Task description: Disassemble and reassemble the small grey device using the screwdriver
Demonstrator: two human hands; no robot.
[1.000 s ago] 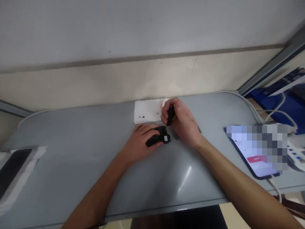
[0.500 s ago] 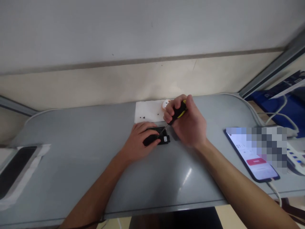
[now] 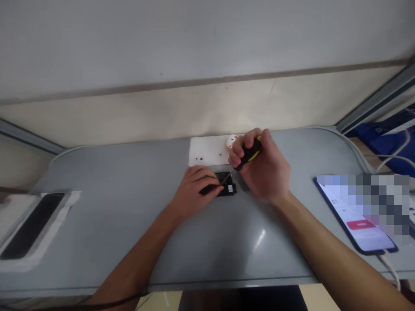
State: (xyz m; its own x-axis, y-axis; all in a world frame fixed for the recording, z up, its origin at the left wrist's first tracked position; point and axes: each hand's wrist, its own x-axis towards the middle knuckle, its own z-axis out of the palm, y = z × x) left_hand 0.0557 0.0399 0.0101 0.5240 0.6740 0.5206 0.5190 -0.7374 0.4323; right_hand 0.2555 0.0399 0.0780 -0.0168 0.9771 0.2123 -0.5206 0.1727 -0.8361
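Note:
My right hand is closed around a black and yellow screwdriver. Its thin shaft slants down to the left, and the tip reaches a small black electronic device lying flat on the grey table. A bit of green circuit board and a small white label show on the device. From the left, my left hand grips the device between thumb and fingers, covering much of it. Just behind lies a sheet of white paper with a few tiny dark screws on it. A round white and orange object sits on the paper, partly behind my right hand.
On the right lies a lit phone with a charging cable plugged in. At the left, a dark flat panel rests on white wrapping. A wall closes off the table's back, and a white cable runs along the right edge.
The whole view has shifted slightly, so things appear farther right. Both hands keep their grips, and a little more of the device's green board shows beside the left fingers.

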